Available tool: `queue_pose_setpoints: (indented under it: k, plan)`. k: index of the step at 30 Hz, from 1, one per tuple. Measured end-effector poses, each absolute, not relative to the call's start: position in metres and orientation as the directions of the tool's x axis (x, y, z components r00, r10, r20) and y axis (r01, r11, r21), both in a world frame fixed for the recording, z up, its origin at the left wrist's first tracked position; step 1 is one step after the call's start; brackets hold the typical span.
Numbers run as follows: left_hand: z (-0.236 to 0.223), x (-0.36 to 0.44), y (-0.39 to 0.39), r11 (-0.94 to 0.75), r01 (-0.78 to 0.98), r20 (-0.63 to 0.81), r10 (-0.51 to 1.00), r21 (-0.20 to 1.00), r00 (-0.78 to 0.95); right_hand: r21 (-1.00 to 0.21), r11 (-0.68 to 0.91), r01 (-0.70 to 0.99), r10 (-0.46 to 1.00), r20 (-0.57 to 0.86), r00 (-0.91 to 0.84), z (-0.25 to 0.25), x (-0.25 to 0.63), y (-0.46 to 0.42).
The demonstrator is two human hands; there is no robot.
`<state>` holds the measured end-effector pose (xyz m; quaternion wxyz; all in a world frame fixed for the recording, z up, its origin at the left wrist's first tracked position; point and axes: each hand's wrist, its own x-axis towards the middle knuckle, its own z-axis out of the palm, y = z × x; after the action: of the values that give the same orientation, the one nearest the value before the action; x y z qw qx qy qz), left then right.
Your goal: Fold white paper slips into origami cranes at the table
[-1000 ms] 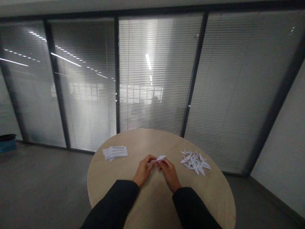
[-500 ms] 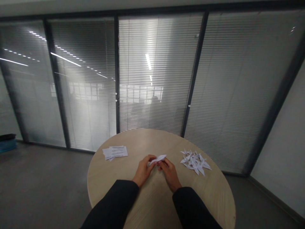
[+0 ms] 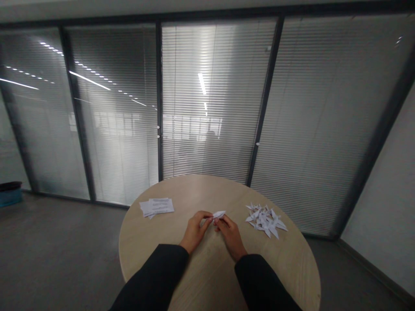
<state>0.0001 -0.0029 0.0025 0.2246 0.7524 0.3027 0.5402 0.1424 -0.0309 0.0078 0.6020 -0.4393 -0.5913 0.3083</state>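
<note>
A small folded white paper piece (image 3: 218, 214) is pinched between both my hands over the middle of a round wooden table (image 3: 168, 246). My left hand (image 3: 195, 229) grips its left end with closed fingers. My right hand (image 3: 231, 233) pinches it from the right side. Its pointed tip sticks out to the right above my fingers. Both arms are in dark sleeves.
A pile of several folded white paper shapes (image 3: 266, 218) lies on the table to the right. A small stack of flat paper sheets (image 3: 157, 206) lies at the left. Glass partitions with blinds (image 3: 210, 103) stand behind the table. A blue bin (image 3: 10, 193) sits far left on the floor.
My fingers have shifted slightly on the paper piece, covering more of its left end. The hands stay in the same place.
</note>
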Motion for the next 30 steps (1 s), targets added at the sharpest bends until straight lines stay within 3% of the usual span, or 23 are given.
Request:
queue_pose_setpoints:
  k: [10, 22, 30]
  plan:
    - [-0.001, -0.001, -0.001, -0.733, 0.291, 0.686, 0.679, 0.615, 0.262, -0.867, 0.458, 0.198, 0.877, 0.476, 0.058, 0.0, 0.144, -0.026]
    - [0.003, 0.0, -0.002, -0.631, 0.174, 0.59, 0.772, 0.756, 0.235, -0.801, 0.479, 0.358, 0.845, 0.531, 0.057, -0.011, 0.145, -0.02]
    - [-0.004, 0.002, 0.004, -0.586, 0.119, 0.543, 0.796, 0.801, 0.268, -0.857, 0.455, 0.241, 0.869, 0.487, 0.088, -0.01, 0.149, -0.019]
